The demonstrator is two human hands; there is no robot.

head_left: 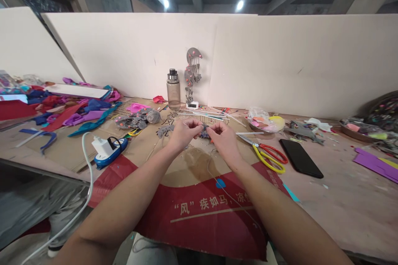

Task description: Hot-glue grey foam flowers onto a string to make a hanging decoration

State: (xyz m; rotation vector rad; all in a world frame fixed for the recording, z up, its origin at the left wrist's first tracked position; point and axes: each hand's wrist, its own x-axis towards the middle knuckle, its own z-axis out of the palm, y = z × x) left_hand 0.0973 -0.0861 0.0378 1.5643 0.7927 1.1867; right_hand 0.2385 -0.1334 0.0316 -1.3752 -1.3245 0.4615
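Above the cardboard sheet [180, 174], my left hand [185, 133] and my right hand [224, 140] meet with fingertips pinched. Between them is a small dark grey piece [204, 132], mostly covered by my fingers, so its exact kind is unclear. A thin grey cord [230, 195] trails over the cardboard below my right hand. Grey felt-like cutouts [166, 131] lie just left of my left hand. Scissors [270, 156] with red and yellow handles rest right of my right hand, beside a black phone [301, 158].
A water bottle [173, 91] and a grey hanging ornament [193, 70] stand by the white partition [280, 58]. Coloured fabric scraps [77, 112] pile up at left. A blue power strip [111, 153] with a white cable sits nearer. Bowls of scraps [266, 126] line the right.
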